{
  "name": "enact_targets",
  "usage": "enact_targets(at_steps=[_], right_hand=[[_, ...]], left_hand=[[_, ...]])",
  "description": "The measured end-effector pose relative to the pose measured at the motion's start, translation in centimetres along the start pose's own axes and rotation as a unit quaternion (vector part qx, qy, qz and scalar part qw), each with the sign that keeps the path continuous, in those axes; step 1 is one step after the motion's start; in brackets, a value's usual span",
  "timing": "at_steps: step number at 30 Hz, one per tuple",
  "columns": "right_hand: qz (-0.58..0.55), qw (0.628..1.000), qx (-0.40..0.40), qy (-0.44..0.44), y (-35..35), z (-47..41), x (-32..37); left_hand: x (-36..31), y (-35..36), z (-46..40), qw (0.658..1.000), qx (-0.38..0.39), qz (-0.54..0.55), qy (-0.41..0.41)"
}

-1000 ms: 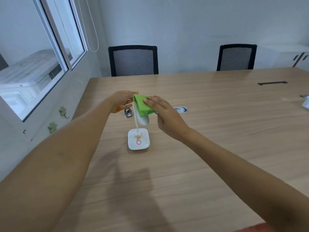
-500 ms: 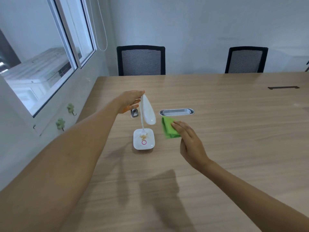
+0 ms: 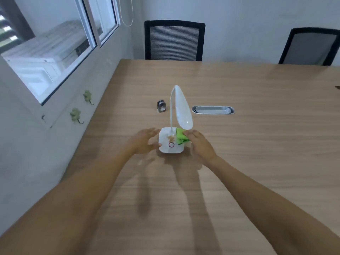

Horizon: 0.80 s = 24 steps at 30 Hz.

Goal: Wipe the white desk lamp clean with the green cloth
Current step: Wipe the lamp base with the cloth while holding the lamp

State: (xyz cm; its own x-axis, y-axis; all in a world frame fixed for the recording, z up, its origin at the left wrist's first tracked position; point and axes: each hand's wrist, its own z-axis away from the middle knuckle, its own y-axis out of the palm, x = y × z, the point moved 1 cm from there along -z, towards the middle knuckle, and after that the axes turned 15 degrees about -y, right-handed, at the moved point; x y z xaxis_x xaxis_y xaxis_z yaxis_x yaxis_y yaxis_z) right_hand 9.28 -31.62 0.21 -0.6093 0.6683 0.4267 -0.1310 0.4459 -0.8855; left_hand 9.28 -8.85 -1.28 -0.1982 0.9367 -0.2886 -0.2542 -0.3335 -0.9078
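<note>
The white desk lamp (image 3: 181, 107) stands on the wooden table, its curved head pointing down over a square white base (image 3: 166, 147). The base carries a brown crumbly smudge and a pink ring button. My right hand (image 3: 199, 146) presses the folded green cloth (image 3: 180, 138) onto the base's right side, under the lamp head. My left hand (image 3: 144, 142) is at the base's left edge with fingers spread, thumb touching or nearly touching the rim.
A small metal object (image 3: 161, 106) stands behind the lamp to the left. A silver cable grommet (image 3: 213, 110) is set into the table (image 3: 257, 144) to the right. Two black mesh chairs (image 3: 174, 40) stand at the far edge. A window wall runs along the left.
My right hand carried the cloth from the lamp head down to the table, then onto the base. My left hand let go of the lamp's neck and dropped to the base's left edge.
</note>
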Motion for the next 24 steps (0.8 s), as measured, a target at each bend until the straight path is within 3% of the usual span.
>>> enact_targets(at_steps=[6,9,18,21,24], right_hand=[[-0.026,0.998,0.056,0.024,3.2,-2.7,-2.8],[-0.041,0.998,0.035,0.025,4.5,-2.6,-3.3],[0.015,0.994,0.044,-0.101,2.9,1.9,-0.3],[0.009,0.998,0.011,-0.066,2.1,-0.8,-0.1],[0.000,0.998,0.066,-0.020,2.2,-3.6,0.1]], left_hand=[[0.9,2.9,-2.4,0.996,0.020,-0.082,0.024],[1.1,3.6,-3.1,0.993,0.034,-0.104,0.036],[1.1,3.2,-3.0,0.992,0.030,-0.115,0.041],[1.0,3.2,-3.0,0.989,0.016,-0.141,0.046],[1.0,3.3,-3.0,0.986,0.004,-0.155,0.053]])
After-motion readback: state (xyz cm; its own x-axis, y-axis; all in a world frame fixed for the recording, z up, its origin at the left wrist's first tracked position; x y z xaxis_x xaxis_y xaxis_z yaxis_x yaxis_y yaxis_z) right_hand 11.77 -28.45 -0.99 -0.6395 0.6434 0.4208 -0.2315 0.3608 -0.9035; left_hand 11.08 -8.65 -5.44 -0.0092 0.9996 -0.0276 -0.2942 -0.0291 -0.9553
